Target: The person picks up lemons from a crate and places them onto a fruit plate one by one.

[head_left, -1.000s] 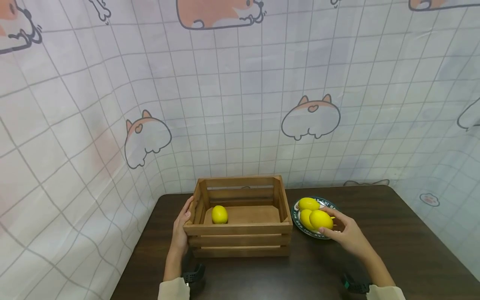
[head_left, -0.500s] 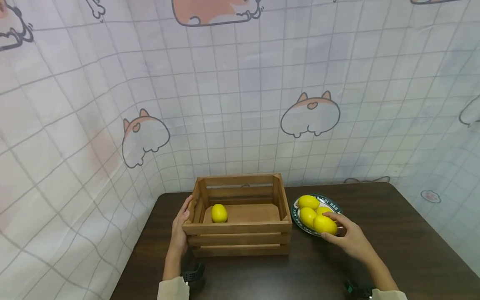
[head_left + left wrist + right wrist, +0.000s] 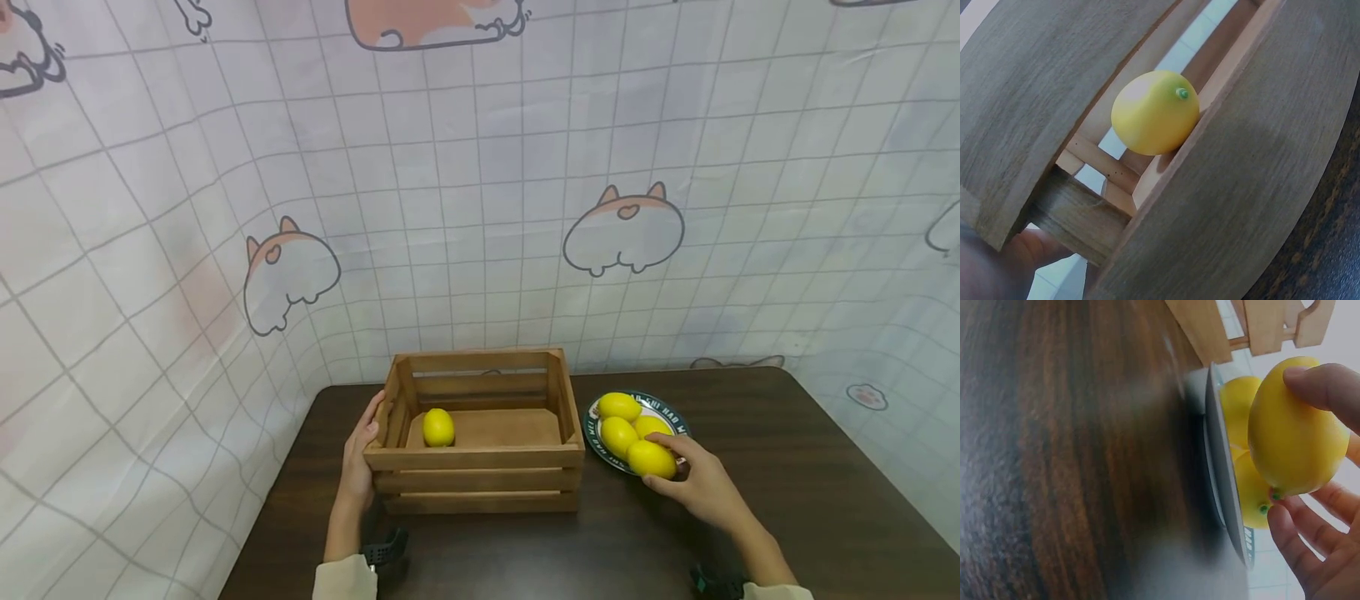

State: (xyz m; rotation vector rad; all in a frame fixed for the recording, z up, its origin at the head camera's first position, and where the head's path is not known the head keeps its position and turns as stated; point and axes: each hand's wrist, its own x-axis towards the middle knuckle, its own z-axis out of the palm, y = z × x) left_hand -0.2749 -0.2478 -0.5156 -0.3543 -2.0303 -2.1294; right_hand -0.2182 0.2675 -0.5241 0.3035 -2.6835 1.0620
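Note:
In the head view, a slatted wooden crate [image 3: 480, 458] stands on the table with one lemon [image 3: 438, 427] inside. My left hand [image 3: 358, 462] holds the crate's left end; most of its fingers are hidden in the left wrist view, where the same lemon [image 3: 1155, 112] shows between the slats. With thumb and fingers my right hand [image 3: 705, 483] grips another lemon [image 3: 651, 459] at the near right side of a green-rimmed plate [image 3: 592, 433]. Its stem tip points downward in the right wrist view. Three more lemons lie on the plate, including one at the back [image 3: 619, 406].
The dark wooden table [image 3: 787, 450] extends to the right of the plate and in front of the crate. Behind it hangs a white grid-patterned cloth [image 3: 480, 208] with corgi drawings. The plate sits close to the crate's right side.
My right hand has shifted slightly right and toward me with its lemon, uncovering another lemon on the plate. The left hand and the crate have stayed in place.

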